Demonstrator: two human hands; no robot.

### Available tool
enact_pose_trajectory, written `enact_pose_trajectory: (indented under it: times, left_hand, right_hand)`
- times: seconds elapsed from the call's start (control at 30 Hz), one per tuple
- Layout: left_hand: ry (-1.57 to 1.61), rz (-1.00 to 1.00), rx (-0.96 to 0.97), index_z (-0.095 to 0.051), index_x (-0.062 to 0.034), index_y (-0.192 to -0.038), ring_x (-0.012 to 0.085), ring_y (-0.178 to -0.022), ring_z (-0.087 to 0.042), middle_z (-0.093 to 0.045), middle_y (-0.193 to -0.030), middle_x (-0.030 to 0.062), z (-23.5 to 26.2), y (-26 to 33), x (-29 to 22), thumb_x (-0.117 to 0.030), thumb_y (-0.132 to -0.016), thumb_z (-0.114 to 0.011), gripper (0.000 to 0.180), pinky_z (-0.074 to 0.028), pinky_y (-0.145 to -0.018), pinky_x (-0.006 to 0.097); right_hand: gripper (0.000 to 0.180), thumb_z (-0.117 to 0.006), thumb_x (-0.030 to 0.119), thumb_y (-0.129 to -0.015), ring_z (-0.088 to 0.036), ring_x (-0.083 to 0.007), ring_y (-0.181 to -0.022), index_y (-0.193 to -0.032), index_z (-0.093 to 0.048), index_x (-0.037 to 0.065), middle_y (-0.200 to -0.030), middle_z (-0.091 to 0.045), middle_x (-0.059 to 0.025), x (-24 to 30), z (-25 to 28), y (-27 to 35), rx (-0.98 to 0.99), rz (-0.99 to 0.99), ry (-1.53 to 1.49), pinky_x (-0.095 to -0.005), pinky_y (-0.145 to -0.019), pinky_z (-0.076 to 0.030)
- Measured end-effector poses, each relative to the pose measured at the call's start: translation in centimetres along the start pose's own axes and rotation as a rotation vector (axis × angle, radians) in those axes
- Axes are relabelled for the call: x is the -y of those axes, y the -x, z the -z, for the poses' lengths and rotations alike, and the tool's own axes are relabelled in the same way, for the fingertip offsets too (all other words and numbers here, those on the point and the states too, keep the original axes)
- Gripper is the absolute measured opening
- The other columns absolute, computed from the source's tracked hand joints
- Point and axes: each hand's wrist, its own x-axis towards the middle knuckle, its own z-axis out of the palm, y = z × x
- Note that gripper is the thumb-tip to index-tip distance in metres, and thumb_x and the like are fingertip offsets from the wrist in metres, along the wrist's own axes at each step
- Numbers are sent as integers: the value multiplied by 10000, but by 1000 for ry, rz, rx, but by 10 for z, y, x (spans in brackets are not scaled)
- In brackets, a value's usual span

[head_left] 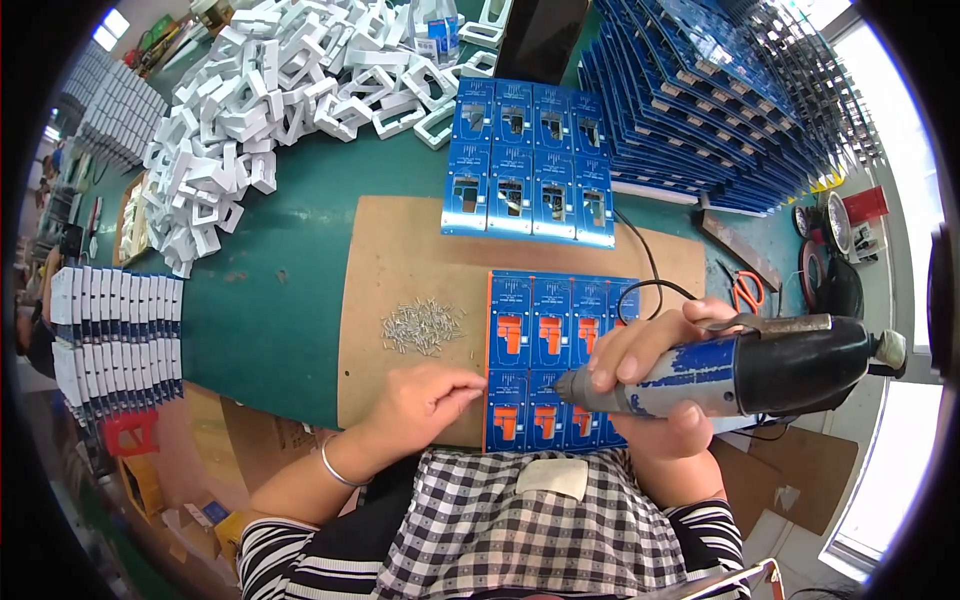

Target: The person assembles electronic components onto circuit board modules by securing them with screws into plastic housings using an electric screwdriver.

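In my right hand lies a worn grey, blue and black electric screwdriver, its tip pointing left over a blue printed circuit panel. That panel lies in front of me, and orange shows through its cut-outs and along its left edge. My left hand is closed, thumb and forefinger pinched at the panel's left edge; whatever they hold is too small to make out. Just beyond this hand is a loose pile of small silver screws on a brown board.
Another blue panel lies farther back. White plastic frames are heaped at back left, with stacked white pieces at left. Tall stacks of blue panels fill the back right. Orange-handled scissors and a black cable are at right.
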Motion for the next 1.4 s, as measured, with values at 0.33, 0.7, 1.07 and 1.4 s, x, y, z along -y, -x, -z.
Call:
enact_pose_trajectory:
  times: [0.33, 0.7, 1.07, 1.4]
  left_hand:
    - [-224, -228, -9, -689, -88, -843, 232, -785, -613, -662, -836, 26, 8, -33, 5, -102, -752, -729, 100, -492, -715, 348]
    - [-315, -183, 88, -711, -120, -802, 190, -787, -573, -651, -810, -5, 8, -41, 3, -108, -710, -764, 107, -392, -757, 341]
    - [-450, -276, 170, -681, -156, -764, 179, -764, -568, -630, -783, -32, 16, -56, -4, -151, -681, -773, 125, -369, -708, 351]
    - [-450, -276, 189, -663, -171, -789, 173, -783, -570, -612, -758, -39, 16, -56, 2, -175, -728, -744, 101, -377, -748, 340]
  right_hand:
    - [671, -730, 223, -837, -635, -246, -838, -1335, -299, 95, -895, -615, -93, -18, 1, 0, 99, 72, -30, -406, -791, -534]
    - [691, -748, 177, -804, -649, -241, -839, -1338, -322, 71, -903, -631, -108, -27, 6, 0, 102, 71, -66, -382, -779, -548]
    - [714, -757, 196, -792, -655, -221, -781, -1338, -331, 25, -881, -647, -115, -31, 0, -7, 134, 145, 24, -339, -742, -543]
    - [751, -764, 137, -747, -607, -182, -759, -1345, -334, -10, -855, -635, -138, -41, -19, -25, 271, 257, 184, -290, -714, -449]
